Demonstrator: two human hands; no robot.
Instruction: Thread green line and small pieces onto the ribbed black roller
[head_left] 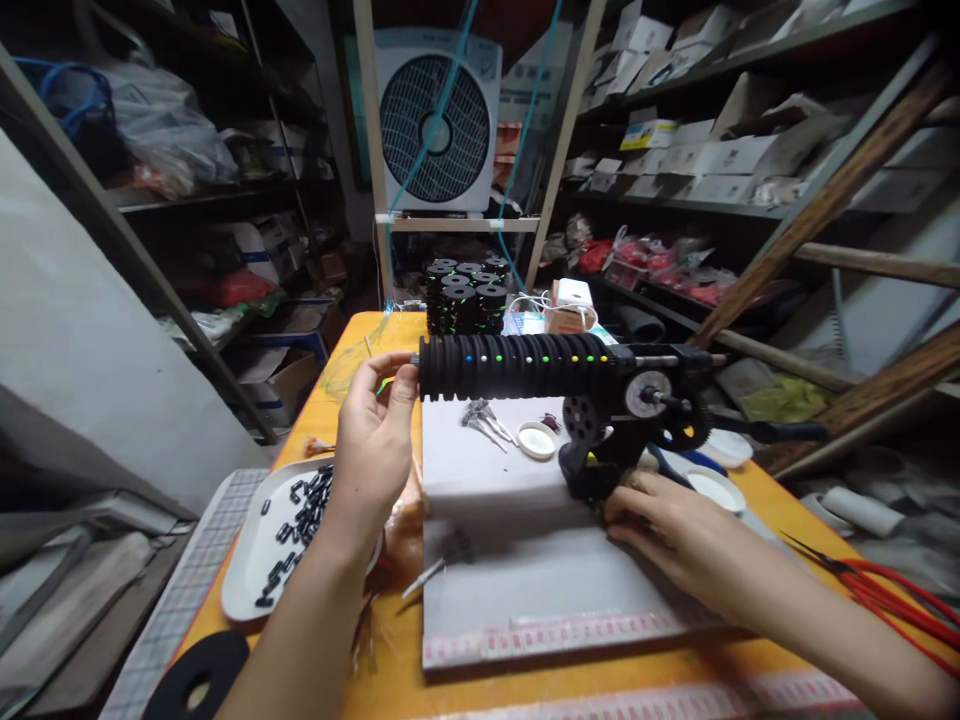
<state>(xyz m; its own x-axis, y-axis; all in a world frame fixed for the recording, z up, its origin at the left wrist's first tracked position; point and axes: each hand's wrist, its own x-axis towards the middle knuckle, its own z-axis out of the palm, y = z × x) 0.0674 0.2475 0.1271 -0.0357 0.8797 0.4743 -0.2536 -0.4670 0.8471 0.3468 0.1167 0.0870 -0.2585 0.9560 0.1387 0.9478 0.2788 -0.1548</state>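
A row of black foam spools point(517, 368), dotted with small coloured pins, sits on the horizontal rod of a black hand-cranked winder point(592, 440). My left hand point(379, 420) is closed in a pinch at the rod's left end, beside the outermost spool. A bit of bright green shows between its fingers. At the foot of the winder, my right hand point(656, 515) has its fingers curled inward; what they grip is hidden. Several pale, thin-stemmed pieces point(486, 422) and a small white lid point(537, 440) lie on the grey board point(495, 560) below the spools.
To the left, a white tray point(244, 560) holds small black pieces, with a black foam disc point(202, 675) nearer me. Red-handled scissors point(862, 575) lie at the right. Stacked black spools point(465, 300) stand at the table's back, before a box fan point(436, 125). Loaded shelves flank the table.
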